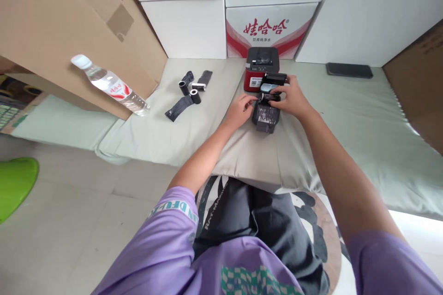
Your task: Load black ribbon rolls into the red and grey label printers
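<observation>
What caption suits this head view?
Both hands, left and right, grip a black cartridge before a red label printer.

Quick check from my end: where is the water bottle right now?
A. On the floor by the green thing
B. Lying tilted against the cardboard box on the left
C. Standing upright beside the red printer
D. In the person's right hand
B: the water bottle lies slanted against the cardboard box, far left of the red printer; both the left hand and right hand are on the black device.
</observation>
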### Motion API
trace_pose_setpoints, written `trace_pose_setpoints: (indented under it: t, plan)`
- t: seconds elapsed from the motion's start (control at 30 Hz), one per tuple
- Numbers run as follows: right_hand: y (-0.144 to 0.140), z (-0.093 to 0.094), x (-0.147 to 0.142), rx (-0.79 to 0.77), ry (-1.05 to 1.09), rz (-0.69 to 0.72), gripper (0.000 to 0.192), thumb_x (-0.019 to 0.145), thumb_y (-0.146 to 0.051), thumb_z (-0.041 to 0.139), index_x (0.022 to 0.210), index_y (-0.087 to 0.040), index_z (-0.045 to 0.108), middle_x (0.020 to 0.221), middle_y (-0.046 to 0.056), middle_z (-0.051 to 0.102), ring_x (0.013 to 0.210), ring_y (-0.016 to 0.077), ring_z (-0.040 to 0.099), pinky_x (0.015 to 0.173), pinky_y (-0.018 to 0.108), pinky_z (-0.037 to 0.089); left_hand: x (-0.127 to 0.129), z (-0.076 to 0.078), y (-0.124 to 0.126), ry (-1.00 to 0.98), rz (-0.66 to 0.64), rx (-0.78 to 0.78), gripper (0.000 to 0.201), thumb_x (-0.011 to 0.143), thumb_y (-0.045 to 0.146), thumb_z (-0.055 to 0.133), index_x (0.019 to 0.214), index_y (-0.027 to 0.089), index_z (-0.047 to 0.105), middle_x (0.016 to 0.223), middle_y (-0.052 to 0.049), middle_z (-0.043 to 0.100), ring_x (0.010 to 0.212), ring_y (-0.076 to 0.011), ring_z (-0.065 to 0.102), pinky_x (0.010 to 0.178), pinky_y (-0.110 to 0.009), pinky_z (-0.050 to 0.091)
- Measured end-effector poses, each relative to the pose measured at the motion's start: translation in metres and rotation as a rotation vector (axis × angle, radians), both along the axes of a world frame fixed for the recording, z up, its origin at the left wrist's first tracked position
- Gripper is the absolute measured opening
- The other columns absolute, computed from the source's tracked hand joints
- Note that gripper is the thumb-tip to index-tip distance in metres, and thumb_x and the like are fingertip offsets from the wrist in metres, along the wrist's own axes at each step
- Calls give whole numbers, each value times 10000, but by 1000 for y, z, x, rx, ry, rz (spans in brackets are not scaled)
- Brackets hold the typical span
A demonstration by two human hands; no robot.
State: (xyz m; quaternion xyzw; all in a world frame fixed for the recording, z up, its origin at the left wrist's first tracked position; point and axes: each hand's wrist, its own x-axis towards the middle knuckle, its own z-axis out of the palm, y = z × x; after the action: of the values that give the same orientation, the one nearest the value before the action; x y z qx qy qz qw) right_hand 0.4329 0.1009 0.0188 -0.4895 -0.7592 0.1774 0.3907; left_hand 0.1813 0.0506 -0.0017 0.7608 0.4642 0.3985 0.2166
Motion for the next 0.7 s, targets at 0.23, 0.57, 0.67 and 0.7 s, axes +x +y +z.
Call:
trace_pose_setpoints:
  t: [0.23,0.57,0.67,0.7]
  plan:
    - [-10,2,3,49,57,-1,443,670,-516,1001,971,-266,793,1672,149,459,1600,487,441,1367,716,370,0,3,-3,10,-40,-11,488,960,11,528,1338,210,764,1202,-83,750,938,-170,701,990,-313,591]
    - [-10,16,36,203,742,-392,397,744,-570,761,961,-317,547,983,120,691,906,306,671,813,523,571,0,-7,3,-15,-143,-43,491,942,56,541,1311,276,781,1381,-88,674,1190,-207,705,1118,-355,580]
    - [-8,-2,44,120,910,-511,399,759,-472,712,982,-335,411,899,25,659,770,230,675,679,404,521,-4,-16,10,10,-223,4,500,938,79,528,1324,286,769,1462,-93,628,1301,-228,662,1246,-413,516]
    - [-9,-6,44,74,947,-531,380,789,-412,687,1026,-338,399,896,-6,653,749,208,693,665,369,516,-5,-20,13,26,-240,27,487,935,91,528,1315,285,764,1484,-94,613,1313,-239,648,1268,-438,499]
